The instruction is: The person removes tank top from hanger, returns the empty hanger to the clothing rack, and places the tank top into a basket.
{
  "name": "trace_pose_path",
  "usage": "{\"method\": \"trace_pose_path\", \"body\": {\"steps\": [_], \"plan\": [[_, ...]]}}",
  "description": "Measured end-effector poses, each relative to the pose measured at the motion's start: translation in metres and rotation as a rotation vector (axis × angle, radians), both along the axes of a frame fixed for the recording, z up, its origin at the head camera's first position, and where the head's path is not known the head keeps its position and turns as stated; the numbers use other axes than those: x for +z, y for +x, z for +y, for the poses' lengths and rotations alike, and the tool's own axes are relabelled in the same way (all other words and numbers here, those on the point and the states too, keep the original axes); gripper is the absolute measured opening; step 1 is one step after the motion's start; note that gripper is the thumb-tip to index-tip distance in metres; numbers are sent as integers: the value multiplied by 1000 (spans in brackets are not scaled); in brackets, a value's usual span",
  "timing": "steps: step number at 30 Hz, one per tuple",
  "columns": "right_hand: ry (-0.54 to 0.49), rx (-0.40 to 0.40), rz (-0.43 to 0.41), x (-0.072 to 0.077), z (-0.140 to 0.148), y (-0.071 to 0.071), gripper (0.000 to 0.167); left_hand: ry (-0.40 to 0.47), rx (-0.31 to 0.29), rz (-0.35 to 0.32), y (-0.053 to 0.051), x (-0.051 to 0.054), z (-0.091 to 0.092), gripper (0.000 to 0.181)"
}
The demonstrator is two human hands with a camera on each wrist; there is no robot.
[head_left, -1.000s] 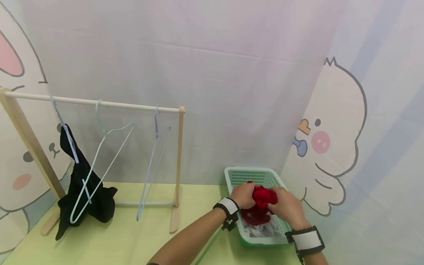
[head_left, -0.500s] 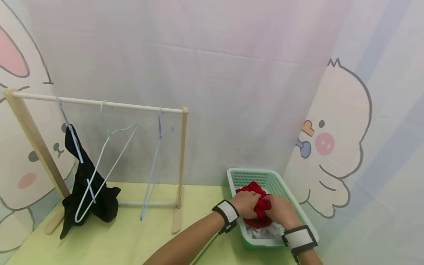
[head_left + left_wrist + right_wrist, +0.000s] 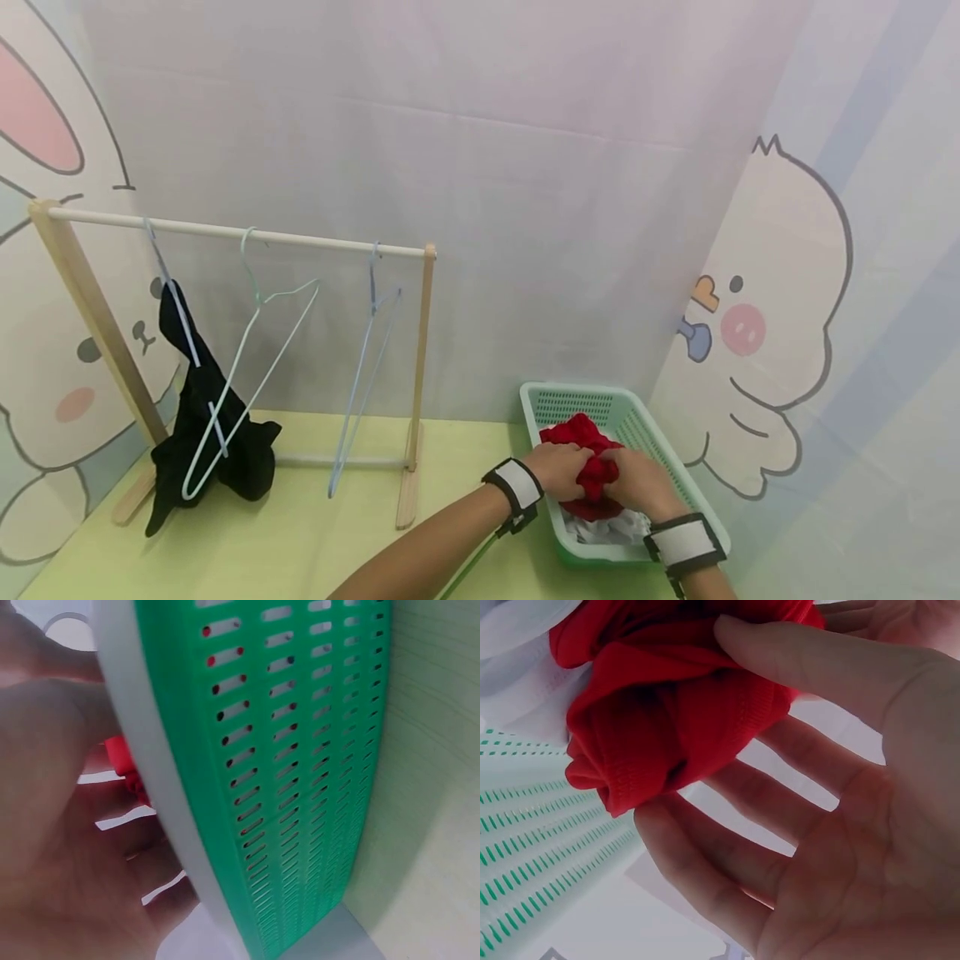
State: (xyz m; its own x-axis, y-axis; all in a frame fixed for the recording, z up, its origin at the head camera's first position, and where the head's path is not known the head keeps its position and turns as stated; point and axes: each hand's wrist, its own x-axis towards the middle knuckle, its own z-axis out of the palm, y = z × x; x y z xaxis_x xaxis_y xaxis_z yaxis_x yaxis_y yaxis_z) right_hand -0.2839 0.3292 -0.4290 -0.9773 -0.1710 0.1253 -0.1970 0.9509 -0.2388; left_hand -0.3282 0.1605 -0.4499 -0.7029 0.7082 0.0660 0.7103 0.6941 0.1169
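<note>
Red cloth (image 3: 597, 477) sits bunched between the two hands, inside a green basket (image 3: 649, 427) and over some white cloth (image 3: 611, 528); whether it rests on the white cloth or is held just above it, I cannot tell. Left hand (image 3: 558, 469) and right hand (image 3: 643, 482) face each other across it, each pinching a part of it; in the right wrist view the right thumb lies on top of the folds while the fingers, set a little apart, reach beneath; in the left wrist view the basket's rim hides the left fingertips, and only a bit of red shows beside them. White bands, one on the left wrist (image 3: 519, 483) and one on the right wrist (image 3: 684, 542), are edged in black; the basket stands on a yellow-green surface (image 3: 300, 550), close to a pale curtain (image 3: 480, 208). Well to the left on the same surface is a rack (image 3: 423, 358) with a white bar and wooden posts; a blue hanger (image 3: 182, 319) near its left end carries black cloth (image 3: 251, 458), a pale green hanger (image 3: 233, 367) hangs bare next to it, and another bare blue one hangs near the right post.
</note>
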Motion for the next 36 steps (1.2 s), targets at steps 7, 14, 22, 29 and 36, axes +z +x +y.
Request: {"method": "trace_pose_path", "body": {"steps": [7,14,22,29,36], "plan": [[-11,16,-33,0,3,-1,33,2,10,-32,1,-3,-2,62],[-22,5,-27,6,4,4,44,59,-9,-25,5,-4,-11,68],[-48,-10,21,10,-1,7,49,135,-53,-22,20,7,-36,71],[-49,11,49,9,-6,7,47,222,-46,-43,40,9,-78,70],[-41,10,100,13,-6,9,46,302,-57,-27,58,5,-114,57]]}}
